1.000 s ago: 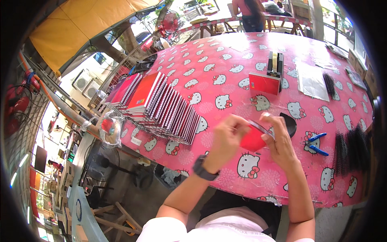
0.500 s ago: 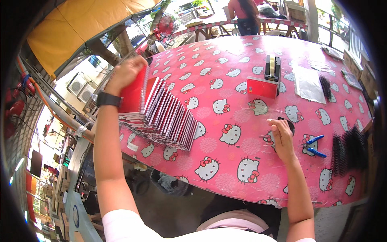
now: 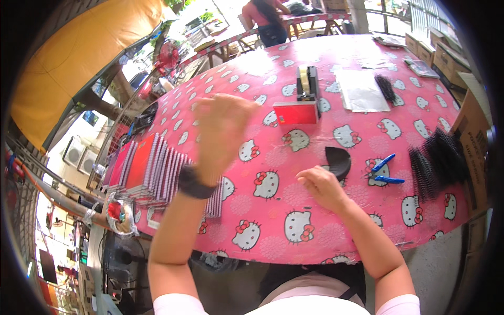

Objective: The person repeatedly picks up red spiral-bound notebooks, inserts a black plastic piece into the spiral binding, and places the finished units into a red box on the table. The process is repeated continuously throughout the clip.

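My left hand (image 3: 226, 123), with a black watch on its wrist, is raised over the table to the right of a row of spiral notebooks (image 3: 149, 165). It is smeared by motion; no notebook shows in it. The notebooks have red and pink covers and stand packed together at the table's left edge. My right hand (image 3: 321, 185) hovers low over the table, fingers loosely bent and nothing in them. Just beyond it lies a black half-round object (image 3: 338, 161). A small red notebook (image 3: 295, 113) rests in front of a tape dispenser (image 3: 308, 84).
Blue-handled pliers (image 3: 386, 170) and black coil bindings (image 3: 436, 163) lie on the right of the pink patterned table (image 3: 294, 197). Clear plastic sheets (image 3: 362, 90) sit farther back. Cardboard boxes (image 3: 472, 142) line the right side. Another person (image 3: 265, 21) stands at a far table.
My left hand has left the red notebook at the stack and moved right over the table. The view has turned left, showing more notebooks. My right hand stays low near the black object.
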{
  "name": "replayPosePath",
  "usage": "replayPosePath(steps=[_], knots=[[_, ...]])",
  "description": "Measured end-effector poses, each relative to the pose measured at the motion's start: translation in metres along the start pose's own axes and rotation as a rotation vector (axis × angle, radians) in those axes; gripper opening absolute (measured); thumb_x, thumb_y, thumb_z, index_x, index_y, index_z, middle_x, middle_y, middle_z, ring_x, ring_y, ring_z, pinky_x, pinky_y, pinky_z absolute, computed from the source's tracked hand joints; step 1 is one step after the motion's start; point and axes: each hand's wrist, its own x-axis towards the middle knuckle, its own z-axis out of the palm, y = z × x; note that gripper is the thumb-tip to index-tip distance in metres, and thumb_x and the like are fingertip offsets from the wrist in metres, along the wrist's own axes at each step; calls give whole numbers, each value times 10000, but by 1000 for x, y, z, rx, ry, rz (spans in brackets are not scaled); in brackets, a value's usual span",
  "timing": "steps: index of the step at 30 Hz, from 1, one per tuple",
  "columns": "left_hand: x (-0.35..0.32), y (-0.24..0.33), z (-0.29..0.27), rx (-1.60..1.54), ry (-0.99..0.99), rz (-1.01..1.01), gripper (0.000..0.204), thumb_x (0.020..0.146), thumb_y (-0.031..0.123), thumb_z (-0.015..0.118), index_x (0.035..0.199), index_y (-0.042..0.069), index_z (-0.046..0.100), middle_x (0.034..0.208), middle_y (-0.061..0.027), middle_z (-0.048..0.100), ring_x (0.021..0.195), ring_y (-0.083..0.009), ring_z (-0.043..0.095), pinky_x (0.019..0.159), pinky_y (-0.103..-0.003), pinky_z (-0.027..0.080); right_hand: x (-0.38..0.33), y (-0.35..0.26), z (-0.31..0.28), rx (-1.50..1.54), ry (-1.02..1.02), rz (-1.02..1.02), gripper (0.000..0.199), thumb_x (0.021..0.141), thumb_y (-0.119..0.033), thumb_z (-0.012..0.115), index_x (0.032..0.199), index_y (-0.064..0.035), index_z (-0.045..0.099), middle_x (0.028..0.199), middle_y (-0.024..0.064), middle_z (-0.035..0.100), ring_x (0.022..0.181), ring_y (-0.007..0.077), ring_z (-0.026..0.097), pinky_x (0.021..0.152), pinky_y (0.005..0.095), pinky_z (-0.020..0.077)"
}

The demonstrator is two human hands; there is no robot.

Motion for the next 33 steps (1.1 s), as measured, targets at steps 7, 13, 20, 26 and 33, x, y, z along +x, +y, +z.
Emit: replayPosePath(steps=[7,13,20,26,33], knots=[[-2,24,201,-149,-84,-162,266,779,220,697,1026,132,657,990,-12,666,979,-197,580,907,-392,355,-1,18,4,-96,16,-31,155,867,-187,601,877,-35,628,833,116,653,828,290,622,723,393,512],[0,4,244,-517,-236,-423,286,761,156,742,994,56,610,873,-121,667,807,-262,640,733,-371,492,-3,21,9,-131,0,-53,140,855,-175,606,812,-43,588,763,95,629,792,266,621,710,375,515],[4,25,220,-707,-244,-397,199,773,118,721,890,31,585,811,-164,646,771,-306,636,672,-390,493,-5,22,7,-93,2,-36,143,855,-189,610,852,-46,614,775,88,634,811,262,624,709,374,522],[6,8,212,-478,-12,-218,176,786,101,701,909,43,588,812,-155,649,758,-313,639,668,-383,497,0,13,12,-59,-11,-72,134,850,-182,608,851,-48,609,770,100,629,800,274,623,703,390,515],[-19,33,119,-730,-12,-607,252,820,66,671,1065,79,611,873,-98,682,766,-195,655,640,-346,491,13,22,-65,-247,418,122,85,854,-115,550,837,-48,600,736,179,603,747,342,612,683,439,496]])
